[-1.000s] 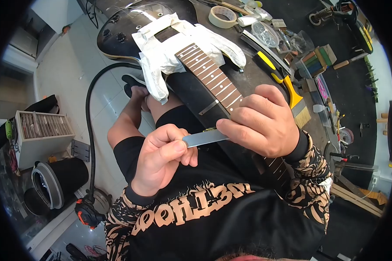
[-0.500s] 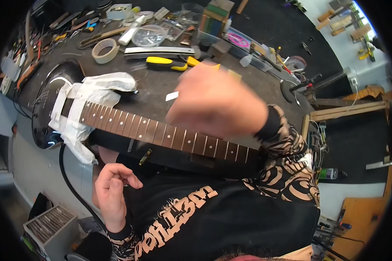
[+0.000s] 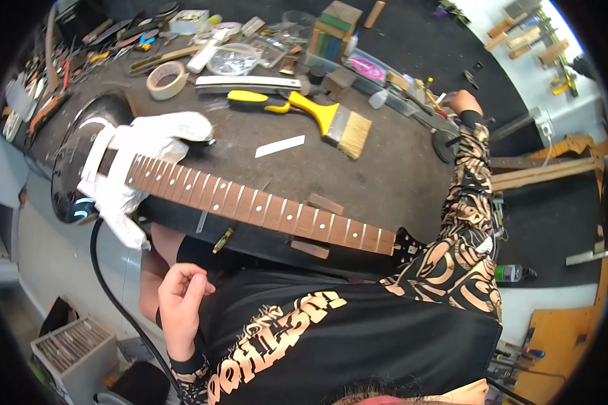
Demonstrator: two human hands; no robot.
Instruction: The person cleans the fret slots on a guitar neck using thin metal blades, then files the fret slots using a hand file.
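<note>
A black electric guitar (image 3: 71, 158) lies across the dark workbench (image 3: 385, 175), its body wrapped in white cloth (image 3: 145, 138). The brown fretboard (image 3: 263, 209) runs to the right. A flat metal strip (image 3: 279, 146) rests on the bench above the neck. My left hand (image 3: 181, 307) hovers below the neck near my chest, fingers loosely curled and empty. My right arm reaches far right across the bench; my right hand (image 3: 461, 102) is among tools there, and whether it holds anything cannot be seen.
A yellow-handled brush (image 3: 317, 115), a masking tape roll (image 3: 166, 79), a steel ruler (image 3: 246, 82), a clear dish and several small tools crowd the bench's back. A black hose (image 3: 108, 283) hangs at left. A drawer box (image 3: 74, 347) stands on the floor.
Both hands held the metal strip at the neck; it now lies on the bench. My right hand has swung out to the far right, my left has dropped, and my view turned right.
</note>
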